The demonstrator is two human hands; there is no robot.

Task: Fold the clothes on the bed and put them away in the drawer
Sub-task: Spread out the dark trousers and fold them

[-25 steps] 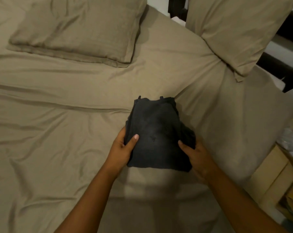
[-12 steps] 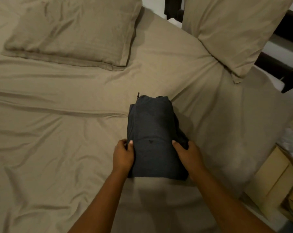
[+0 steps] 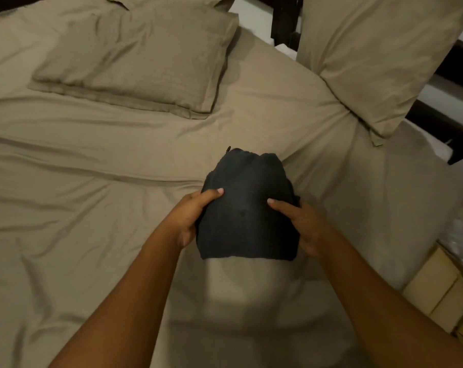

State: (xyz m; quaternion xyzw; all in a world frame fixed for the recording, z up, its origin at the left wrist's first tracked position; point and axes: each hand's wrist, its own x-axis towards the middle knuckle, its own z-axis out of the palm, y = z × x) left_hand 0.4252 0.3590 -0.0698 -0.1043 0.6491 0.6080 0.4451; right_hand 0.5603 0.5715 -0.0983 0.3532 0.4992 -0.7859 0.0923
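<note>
A dark charcoal folded fabric garment (image 3: 247, 208) is held between both hands as a compact, roughly rectangular bundle. Its near edge runs straight, its far edge is rounded and bunched, and a small dark tip pokes out at the far left corner. The top face is smooth, with a tiny mark near the middle.

The left hand (image 3: 190, 216) grips the left edge with its thumb laid on top and its fingers curled underneath, out of sight. The right hand (image 3: 302, 224) clamps the right edge the same way, and loose layers bulge out just past its thumb.

The bundle is over the wrinkled tan-sheeted bed (image 3: 92, 208); whether it touches the sheet cannot be told. Beyond the fingers, a flat tan pillow (image 3: 134, 62) lies to the left and a second tan pillow (image 3: 371, 57) leans to the right. Pale cardboard boxes (image 3: 437, 293) stand off the bed, right of the right hand.
</note>
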